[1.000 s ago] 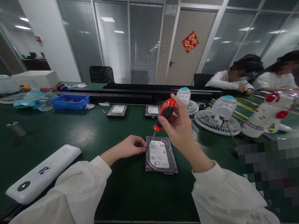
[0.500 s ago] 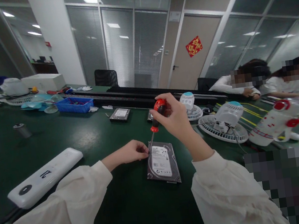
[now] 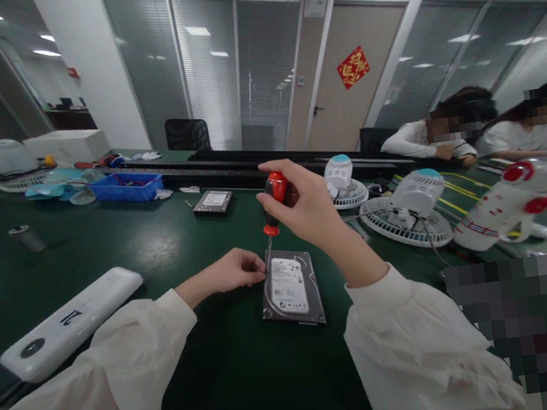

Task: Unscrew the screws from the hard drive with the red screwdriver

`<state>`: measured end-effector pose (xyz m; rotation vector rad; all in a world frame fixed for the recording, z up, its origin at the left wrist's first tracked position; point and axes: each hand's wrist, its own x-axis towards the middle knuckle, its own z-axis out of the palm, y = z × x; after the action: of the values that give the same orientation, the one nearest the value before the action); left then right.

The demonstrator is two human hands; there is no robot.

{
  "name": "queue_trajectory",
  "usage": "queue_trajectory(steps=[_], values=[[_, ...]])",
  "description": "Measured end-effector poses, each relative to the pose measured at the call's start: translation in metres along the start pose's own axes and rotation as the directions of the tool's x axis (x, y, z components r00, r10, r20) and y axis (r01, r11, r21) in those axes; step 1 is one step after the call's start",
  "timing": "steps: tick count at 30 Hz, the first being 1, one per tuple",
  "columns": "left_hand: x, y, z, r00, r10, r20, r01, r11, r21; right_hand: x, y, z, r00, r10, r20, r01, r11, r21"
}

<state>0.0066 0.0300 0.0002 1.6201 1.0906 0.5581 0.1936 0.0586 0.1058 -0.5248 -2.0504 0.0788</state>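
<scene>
A dark hard drive (image 3: pixel 313 294) with a white label lies flat on the green table in front of me. My right hand (image 3: pixel 306 204) is closed around the red and black handle of a screwdriver (image 3: pixel 270 221), with thumb and forefinger spread over its top. The shaft points down, leaning slightly, to the drive's upper left edge. At that same edge my left hand (image 3: pixel 236 270) pinches its fingertips beside the shaft's lower end. Whatever sits between those fingertips is too small to make out, and the screwdriver's tip is hard to see.
Another hard drive (image 3: pixel 213 201) lies farther back, near a blue basket (image 3: pixel 128 192). At left is a white oblong device (image 3: pixel 74 322) and a grey cylinder (image 3: pixel 28 238). White fans (image 3: pixel 407 221) and a clear-and-red bottle (image 3: pixel 505 205) stand right. Two people sit at the far right.
The screwdriver stands more upright, its handle shifted left over the drive. My right thumb and forefinger have spread on the handle. My left hand stays at the drive's edge. The view has shifted slightly.
</scene>
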Motion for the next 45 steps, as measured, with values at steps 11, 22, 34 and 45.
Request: queue_trajectory(steps=[11,22,34,45], values=[[-0.001,0.002,-0.001,1.0,-0.021,-0.017,0.021,1.0,-0.001,0.0,-0.004,-0.005,0.992,-0.037,0.121,0.048,0.995,-0.091],[-0.001,0.005,-0.002,0.995,-0.087,-0.049,0.087,0.996,-0.012,-0.001,-0.004,-0.006,0.988,0.046,0.149,-0.048,0.999,0.007],[-0.004,0.009,-0.001,0.978,-0.194,-0.072,0.192,0.981,-0.026,0.003,-0.007,-0.012,0.987,0.046,0.154,-0.053,0.997,0.047],[-0.003,0.009,0.0,0.974,-0.207,-0.09,0.204,0.978,-0.035,0.004,-0.007,-0.014,0.977,0.1,0.188,-0.106,0.994,0.027]])
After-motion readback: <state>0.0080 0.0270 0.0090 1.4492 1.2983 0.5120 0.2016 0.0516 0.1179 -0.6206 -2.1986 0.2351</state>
